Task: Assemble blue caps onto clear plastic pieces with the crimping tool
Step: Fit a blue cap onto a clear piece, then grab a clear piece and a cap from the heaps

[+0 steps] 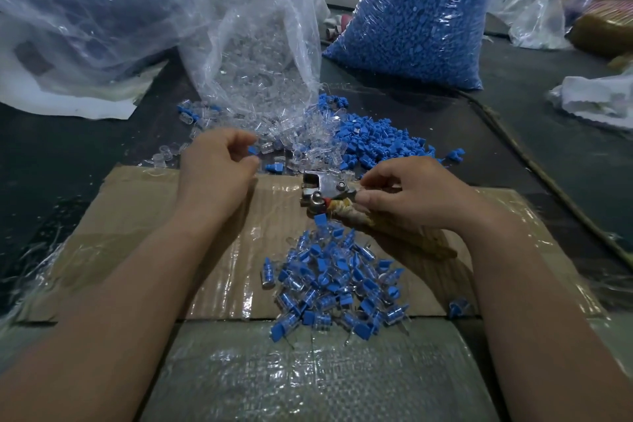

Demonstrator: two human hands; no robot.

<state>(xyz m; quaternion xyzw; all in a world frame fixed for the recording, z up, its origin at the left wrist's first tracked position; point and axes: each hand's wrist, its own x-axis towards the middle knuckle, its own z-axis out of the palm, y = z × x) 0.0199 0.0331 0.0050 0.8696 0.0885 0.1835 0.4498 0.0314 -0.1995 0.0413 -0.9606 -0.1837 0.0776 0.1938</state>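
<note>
My right hand [414,192] grips the cloth-wrapped handles of the metal crimping tool [323,190], whose jaws point left over the cardboard. An assembled blue-and-clear piece [321,219] is just below the jaws, above a heap of assembled pieces [337,281]. My left hand [217,166] hovers with curled fingers at the edge of the loose parts, and a small blue cap [252,149] sits at its fingertips. Loose clear pieces [308,147] and loose blue caps [380,140] lie spread behind the tool.
A taped cardboard sheet [144,216] covers the dark table. An open bag of clear pieces [260,44] stands behind my left hand, a full bag of blue caps [418,17] at the back right, and another large bag [78,10] at the far left.
</note>
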